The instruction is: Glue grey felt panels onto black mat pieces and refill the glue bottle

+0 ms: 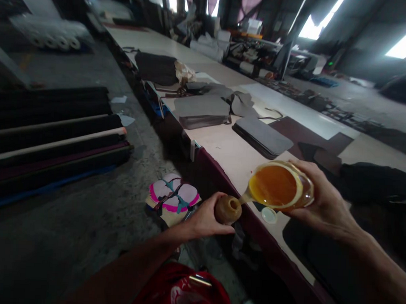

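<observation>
My left hand (205,219) is wrapped round a small brown bottle (226,211) with an open neck, beside the table's edge. In my right hand (317,197) is a wide glass jar (278,186) of amber liquid, tilted to the left. The jar's lower left rim touches or nearly touches the bottle's mouth, and pale yellowish liquid shows between them. On the table just below the jar lies a small round whitish lid (269,215).
The long table (216,146) holds grey stacked pieces (205,109), another grey stack (262,136) and dark sheets. A cushioned stool (174,195) stands left of my left hand. Fabric rolls (55,141) lie on the floor at left.
</observation>
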A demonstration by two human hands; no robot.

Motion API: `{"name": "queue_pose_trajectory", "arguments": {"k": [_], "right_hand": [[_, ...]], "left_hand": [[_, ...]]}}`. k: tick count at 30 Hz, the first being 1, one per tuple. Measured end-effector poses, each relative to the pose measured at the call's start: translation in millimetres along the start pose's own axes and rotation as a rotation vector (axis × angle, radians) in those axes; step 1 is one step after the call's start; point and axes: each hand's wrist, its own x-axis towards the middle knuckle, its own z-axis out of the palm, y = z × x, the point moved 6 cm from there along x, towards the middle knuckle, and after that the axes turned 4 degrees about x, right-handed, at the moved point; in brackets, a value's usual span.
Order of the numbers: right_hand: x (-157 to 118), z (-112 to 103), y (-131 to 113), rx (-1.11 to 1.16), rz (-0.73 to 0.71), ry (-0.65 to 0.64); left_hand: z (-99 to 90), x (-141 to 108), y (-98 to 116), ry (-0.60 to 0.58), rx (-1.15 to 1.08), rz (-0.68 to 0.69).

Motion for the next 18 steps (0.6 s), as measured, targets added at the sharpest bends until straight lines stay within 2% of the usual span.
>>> {"name": "queue_pose_trajectory", "arguments": {"k": [9,13,18], "right_hand": [[1.0,1.0,2.7,0.002,0.032,0.000],[2.6,0.6,0.6,-0.014,-0.003,0.005],[2.8,0.2,1.3,-0.023,0.001,0.009]], "left_hand": [[0.2,2.9,-2.9,0.004,-0.025,-0.022],[1.1,3.6,-2.4,-0.008,-0.045,-0.035],[0.7,4.3,-3.2,-0.002,-0.016,-0.006]]}}
